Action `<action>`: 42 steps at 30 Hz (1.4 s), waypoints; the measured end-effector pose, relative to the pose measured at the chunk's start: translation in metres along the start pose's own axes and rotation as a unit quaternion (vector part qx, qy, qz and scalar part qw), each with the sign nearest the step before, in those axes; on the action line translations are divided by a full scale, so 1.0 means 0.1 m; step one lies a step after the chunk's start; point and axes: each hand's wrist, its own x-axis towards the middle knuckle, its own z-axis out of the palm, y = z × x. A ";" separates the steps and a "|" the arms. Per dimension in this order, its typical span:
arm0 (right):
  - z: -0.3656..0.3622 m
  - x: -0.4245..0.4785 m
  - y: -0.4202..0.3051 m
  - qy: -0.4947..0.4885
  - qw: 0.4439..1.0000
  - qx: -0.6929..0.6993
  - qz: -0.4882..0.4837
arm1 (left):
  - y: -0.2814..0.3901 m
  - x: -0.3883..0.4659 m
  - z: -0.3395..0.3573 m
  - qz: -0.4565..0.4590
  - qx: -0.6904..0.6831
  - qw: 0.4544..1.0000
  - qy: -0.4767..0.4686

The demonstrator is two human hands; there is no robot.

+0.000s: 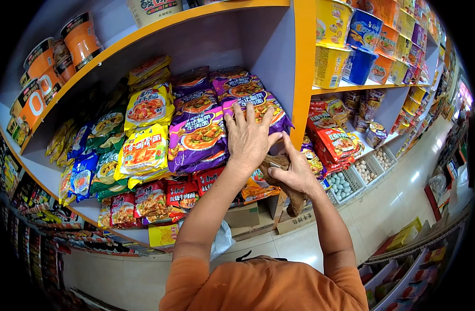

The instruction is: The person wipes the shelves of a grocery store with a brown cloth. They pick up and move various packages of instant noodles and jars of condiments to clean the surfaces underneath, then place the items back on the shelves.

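My left hand [246, 138] lies with spread fingers on top of a purple instant noodle packet [278, 113] at the right end of a shelf stack. In my right hand [297, 171] is a bunched brown cloth [293, 198], held under the thumb and hanging down. The right index fingertip meets the left thumb tip close to the packet's lower corner; whether it touches the packet I cannot tell. Left of my left hand sits another purple noodle packet [200, 142], beside a yellow noodle packet [143, 151]. Red noodle packets [183, 196] stand along the shelf front below.
An orange-edged shelf upright [302, 77] rises right of the stack. Past it are cup noodles [363, 29], red noodle packets [334, 145] and baskets of eggs [342, 186]. Above runs the upper shelf's edge [159, 25]. Cardboard boxes [243, 215] sit low down.
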 end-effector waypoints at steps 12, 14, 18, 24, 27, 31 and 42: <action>0.07 0.09 0.20 0.033 0.995 -0.084 -0.028 | -0.01 0.07 0.01 0.019 0.041 0.995 -0.087; 0.07 0.11 0.23 0.040 0.995 -0.081 -0.035 | -0.02 0.10 0.01 0.018 0.036 0.995 -0.090; 0.05 0.08 0.16 0.025 0.999 -0.025 -0.004 | -0.02 0.07 0.02 0.021 0.037 0.998 -0.054; -0.01 -0.14 0.11 0.023 1.000 0.012 -0.015 | 0.13 -0.39 -0.35 0.077 -0.209 0.959 0.172; -0.04 -0.28 0.17 0.018 0.998 0.051 0.035 | 0.11 -0.85 -0.32 0.035 -0.358 0.915 0.184; -0.02 -0.37 0.18 0.020 0.996 0.082 0.042 | -0.10 -1.31 -0.25 -0.311 -0.622 0.716 0.070; 0.20 -0.08 -0.18 -0.057 0.993 0.042 -0.099 | -0.54 -1.07 -0.26 -0.474 -0.774 0.405 0.114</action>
